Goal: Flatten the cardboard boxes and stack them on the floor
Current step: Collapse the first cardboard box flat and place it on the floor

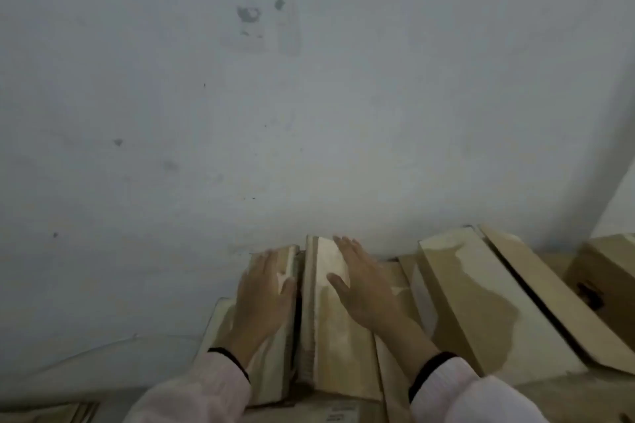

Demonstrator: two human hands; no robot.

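Note:
A cardboard box (330,336) stands below me against the wall, its top flaps folded in with a dark gap between them. My left hand (263,299) lies flat, fingers apart, on the left flap (271,364). My right hand (360,288) lies flat on the right flap (338,354), fingers pointing toward the wall. Neither hand grips anything. Both wrists wear pale pink sleeves with dark cuffs.
A second box (481,306) with stained open flaps sits to the right, and another brown box (604,271) at the far right edge. A pale grey scuffed wall (275,113) fills the view ahead. Flat cardboard pieces (65,414) lie at the bottom left.

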